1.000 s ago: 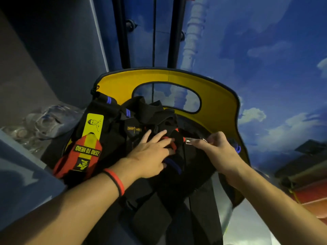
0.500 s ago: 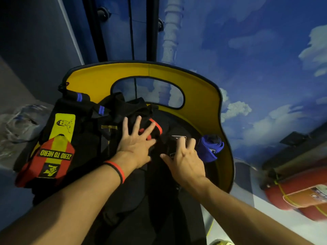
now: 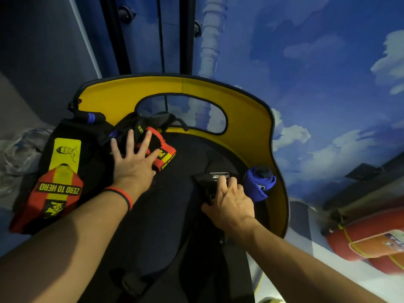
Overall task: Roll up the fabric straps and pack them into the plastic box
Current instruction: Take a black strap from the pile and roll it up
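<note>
Fingers (image 3: 130, 141) of left hand (image 3: 132, 169) spread straight, pressing flat on black pile and red-and-yellow strap (image 3: 165, 155) at back left of yellow box (image 3: 251, 119). Right hand (image 3: 231, 204) fingers curled, gripping folded black strap (image 3: 209, 178) with white label, inside box toward right. Blue rolled strap (image 3: 259, 184) just beside it, against right wall. ZERO TO HERO strap (image 3: 54, 184) lies at left edge. Red extinguisher (image 3: 367, 239) outside, right.

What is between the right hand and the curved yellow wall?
A rolled blue fabric strap, beside the right hand gripping a black labelled strap; the head view shows it.
</note>
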Motion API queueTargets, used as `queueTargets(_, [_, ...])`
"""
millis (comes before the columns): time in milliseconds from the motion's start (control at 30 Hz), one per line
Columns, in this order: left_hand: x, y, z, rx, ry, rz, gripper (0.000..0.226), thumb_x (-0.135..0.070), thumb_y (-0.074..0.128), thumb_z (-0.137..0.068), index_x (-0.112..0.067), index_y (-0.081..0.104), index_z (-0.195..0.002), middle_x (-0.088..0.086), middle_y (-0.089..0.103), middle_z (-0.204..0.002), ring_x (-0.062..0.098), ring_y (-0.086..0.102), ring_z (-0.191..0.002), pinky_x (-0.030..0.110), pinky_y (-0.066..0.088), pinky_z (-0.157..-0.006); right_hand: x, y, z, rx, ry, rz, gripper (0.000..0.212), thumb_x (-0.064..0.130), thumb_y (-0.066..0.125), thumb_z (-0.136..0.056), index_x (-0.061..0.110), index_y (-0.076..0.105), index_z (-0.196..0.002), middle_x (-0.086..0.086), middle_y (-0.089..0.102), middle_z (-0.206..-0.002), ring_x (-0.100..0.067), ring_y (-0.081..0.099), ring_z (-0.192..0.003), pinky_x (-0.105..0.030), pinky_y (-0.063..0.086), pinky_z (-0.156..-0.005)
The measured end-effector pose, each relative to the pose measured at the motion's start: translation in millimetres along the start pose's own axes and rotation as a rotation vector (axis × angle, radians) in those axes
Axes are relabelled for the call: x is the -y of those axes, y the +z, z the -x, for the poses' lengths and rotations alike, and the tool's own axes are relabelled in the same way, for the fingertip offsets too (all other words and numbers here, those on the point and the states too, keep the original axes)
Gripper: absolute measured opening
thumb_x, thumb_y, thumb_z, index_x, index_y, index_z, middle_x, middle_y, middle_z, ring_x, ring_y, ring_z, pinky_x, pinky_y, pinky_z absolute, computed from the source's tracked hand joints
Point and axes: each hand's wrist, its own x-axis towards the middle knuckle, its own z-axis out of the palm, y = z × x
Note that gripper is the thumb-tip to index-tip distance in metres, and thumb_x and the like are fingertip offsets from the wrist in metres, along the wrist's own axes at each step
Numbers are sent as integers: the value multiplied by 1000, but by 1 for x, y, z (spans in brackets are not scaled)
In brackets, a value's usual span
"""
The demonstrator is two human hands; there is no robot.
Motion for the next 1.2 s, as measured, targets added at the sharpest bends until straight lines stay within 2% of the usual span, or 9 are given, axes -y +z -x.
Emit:
queueTargets(200, [-22,-22,12,-29,242,200,67,-69,51,-91,-48,35,-152,3,-14,-171,40,-28,-151,71,-14,-116,5,-3,0,38,42,-38,95,84,49,-81,19,26,-147,-9,39,-138,-30,46,-126,-42,49,-92])
queueTargets(367, [-25,-41,27,-74,398,263,54,-70,49,-93,-40,59,-136,-3,-4,-172,35,-26,-153,67,-20,-116,4,-8,-5,70,75,-134,81,67,57,-89,17,29,-147,-14,40,-141,-35,44,-130,-45,47,-100])
queueTargets(467, [-29,-49,42,-165,509,350,32,-54,58,-95,-35,70,-117,-4,35,-159,28,13,-153,51,12,-124,4,-7,-5,78,104,-171,94,70,65,-82,18,26,-150,-11,37,-144,-34,40,-132,-45,46,-103])
queueTargets(533, [-36,-58,58,-92,425,586,26,-50,61,-96,-28,74,-96,-8,66,-116,19,56,-118,38,46,-100,5,-3,-2,88,125,-218,101,75,67,-77,19,27,-150,-9,36,-143,-33,39,-133,-46,46,-104])
queueTargets(633, [-49,-56,79,301,206,892,46,-56,61,-93,-14,75,-81,3,73,-75,25,72,-79,36,61,-75,9,3,10,101,106,-263,100,78,67,-73,20,32,-147,-6,38,-140,-29,40,-131,-44,47,-104])
queueTargets(800, [-50,-35,91,547,-36,1337,24,-29,78,-89,-9,70,-101,13,74,-100,28,73,-96,39,60,-86,8,4,31,187,56,-277,105,81,70,-66,25,35,-148,-3,38,-138,-28,36,-134,-42,45,-106])
queueTargets(900, [-51,-33,90,605,-169,1564,29,-2,76,-86,-13,65,-111,12,70,-112,21,70,-98,34,62,-79,1,-5,33,272,50,-374,92,63,80,-69,29,42,-145,-3,41,-134,-27,40,-130,-41,45,-107])
queueTargets(1033, [-51,-35,89,540,-163,1575,38,12,62,-89,-15,63,-114,11,67,-111,21,67,-99,32,60,-72,-5,-17,27,262,134,-610,51,28,73,-82,22,52,-128,0,57,-119,-19,61,-109,-38,55,-96])
queueTargets(1200, [-54,-34,80,392,-160,1635,36,13,59,-92,-11,62,-118,12,67,-112,20,66,-91,41,59,-83,-4,-18,17,255,267,-690,28,39,61,-90,14,72,-98,-7,72,-94,-24,70,-91,-40,57,-86])
